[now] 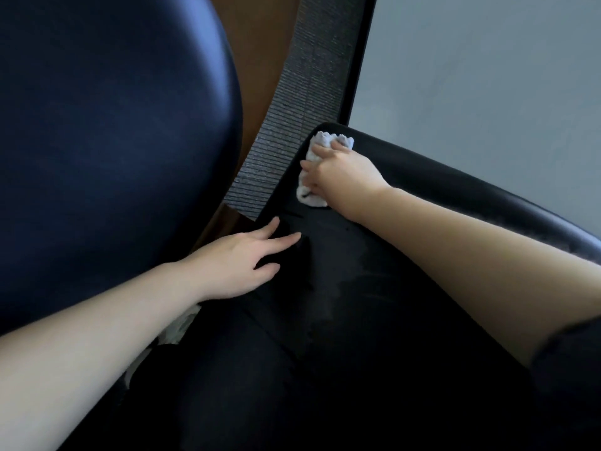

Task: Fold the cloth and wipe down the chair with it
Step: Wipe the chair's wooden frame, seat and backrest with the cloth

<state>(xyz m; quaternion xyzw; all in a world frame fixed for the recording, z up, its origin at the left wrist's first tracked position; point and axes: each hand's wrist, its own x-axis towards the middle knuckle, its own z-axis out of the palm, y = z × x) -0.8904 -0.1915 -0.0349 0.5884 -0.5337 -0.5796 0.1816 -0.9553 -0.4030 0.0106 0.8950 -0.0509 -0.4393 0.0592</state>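
To the left, a broad dark blue cushion (113, 141); beyond it, a grey ribbed panel (292, 125) rising just beside the far corner of the black chair (357, 304). On that corner, white cloth (325, 139), folded and bunched, pinned under the right hand (341, 177), fingers curled over it. Left hand (237, 258) spread, fingertips resting on the seat nearby.

On my feed a plain pale grey surface (487, 76) fills two o'clock under soft, even light, and a brown wooden-looking surface (257, 60) shows at twelve, beside a ribbed grey strip (292, 125).
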